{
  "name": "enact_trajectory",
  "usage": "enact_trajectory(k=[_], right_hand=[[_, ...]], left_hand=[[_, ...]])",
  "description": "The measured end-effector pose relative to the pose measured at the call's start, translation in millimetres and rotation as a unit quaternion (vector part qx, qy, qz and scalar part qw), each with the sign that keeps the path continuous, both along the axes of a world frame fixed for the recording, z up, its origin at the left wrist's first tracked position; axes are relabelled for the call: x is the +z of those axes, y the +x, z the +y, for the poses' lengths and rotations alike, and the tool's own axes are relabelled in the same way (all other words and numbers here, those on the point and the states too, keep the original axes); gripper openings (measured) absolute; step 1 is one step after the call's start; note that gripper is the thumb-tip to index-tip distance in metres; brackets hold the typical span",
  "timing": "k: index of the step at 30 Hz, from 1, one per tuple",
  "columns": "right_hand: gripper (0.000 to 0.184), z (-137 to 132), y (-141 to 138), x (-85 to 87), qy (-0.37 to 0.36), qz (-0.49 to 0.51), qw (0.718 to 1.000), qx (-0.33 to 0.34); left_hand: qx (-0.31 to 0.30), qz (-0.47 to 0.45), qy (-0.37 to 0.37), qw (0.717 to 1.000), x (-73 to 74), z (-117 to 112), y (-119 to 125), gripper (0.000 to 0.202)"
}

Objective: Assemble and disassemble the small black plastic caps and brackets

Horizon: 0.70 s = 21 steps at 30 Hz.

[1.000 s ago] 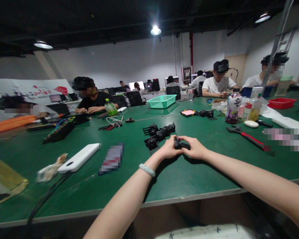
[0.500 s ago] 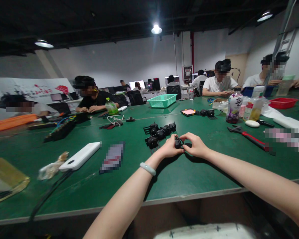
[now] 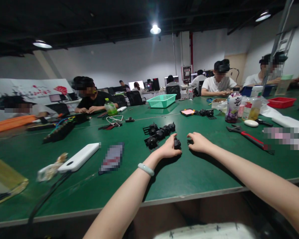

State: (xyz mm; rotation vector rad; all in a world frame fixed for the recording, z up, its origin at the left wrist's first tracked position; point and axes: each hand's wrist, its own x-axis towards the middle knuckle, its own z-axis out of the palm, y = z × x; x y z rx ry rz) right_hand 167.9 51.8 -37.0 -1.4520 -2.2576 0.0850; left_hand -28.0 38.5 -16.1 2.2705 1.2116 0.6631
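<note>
My left hand [image 3: 168, 148] is closed around a black plastic part [image 3: 177, 143], low over the green table [image 3: 189, 176]. A short gap to the right, my right hand [image 3: 199, 142] has its fingers curled at a small black piece [image 3: 190, 141], mostly hidden by the fingers. Just beyond my left hand lies a cluster of several black parts [image 3: 160, 134] with rounded housings and flat brackets.
Further back stand a mint-green basket [image 3: 161, 101] and a pink-topped black frame [image 3: 188, 112]. An adjustable wrench [image 3: 254, 139] and a purple-labelled bottle [image 3: 232, 108] are to the right. A white power bank [image 3: 79, 157] with a cable lies left. People sit across the table.
My right hand has drawn away to the right from the black part, with a small dark piece at its fingers. My left hand keeps its hold on the part, nearly in place.
</note>
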Motion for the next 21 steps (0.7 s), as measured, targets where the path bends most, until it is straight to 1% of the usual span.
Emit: enact_trajectory(k=[2,3,5,6,7,8,9,10,11,12,13,14,15,16,18,21], right_hand=[[0.032,4,21,2.7,-0.050,-0.063,0.991,-0.103],[0.031,6,32,3.8,-0.078,-0.086,0.983,-0.143],[0.030,8,48,6.1,-0.127,-0.116,0.964,-0.202],[0.030,8,52,7.8,-0.112,-0.119,0.961,-0.221],[0.031,7,53,10.0,-0.070,-0.109,0.967,-0.221],[0.034,5,50,12.6,-0.013,-0.085,0.976,-0.201],[0.038,3,45,15.4,0.049,-0.050,0.985,-0.155],[0.043,0,38,18.2,0.096,-0.007,0.992,-0.086],[0.048,-3,30,20.5,0.115,0.035,0.993,-0.001],[0.051,-6,22,22.0,0.108,0.066,0.988,0.092],[0.054,-9,14,22.5,0.091,0.090,0.977,0.171],[0.055,-10,7,21.9,0.072,0.109,0.965,0.228],[0.055,-11,2,20.4,0.054,0.121,0.955,0.266],[0.053,-11,-1,18.1,0.039,0.129,0.949,0.286],[0.048,-7,-3,12.7,0.024,0.138,0.946,0.291],[0.046,5,8,5.7,0.020,0.132,0.958,0.254]], left_hand=[[-0.010,-0.007,-0.006,1.000,0.6,0,0,0.078],[-0.015,-0.012,-0.011,1.000,0.8,-1,1,0.075],[-0.022,-0.023,-0.020,0.999,0.7,-2,4,0.069],[-0.026,-0.029,-0.023,0.999,0.5,-3,7,0.067],[-0.029,-0.037,-0.024,0.999,0.2,-3,9,0.065],[-0.033,-0.044,-0.020,0.998,-0.1,-4,12,0.063],[-0.034,-0.050,-0.012,0.998,-0.3,-5,14,0.062],[-0.035,-0.055,-0.002,0.998,-0.5,-5,16,0.061],[-0.035,-0.059,0.009,0.998,-0.6,-6,18,0.059],[-0.037,-0.063,0.019,0.997,-0.6,-6,19,0.057],[-0.040,-0.067,0.026,0.997,-0.4,-6,19,0.055],[-0.043,-0.067,0.030,0.996,0.0,-6,19,0.053],[-0.045,-0.066,0.031,0.996,0.5,-7,18,0.052],[-0.046,-0.062,0.031,0.997,1.3,-7,17,0.051],[-0.040,-0.045,0.038,0.997,3.3,-7,15,0.051],[-0.021,-0.006,0.069,0.997,7.9,-8,10,0.054]])
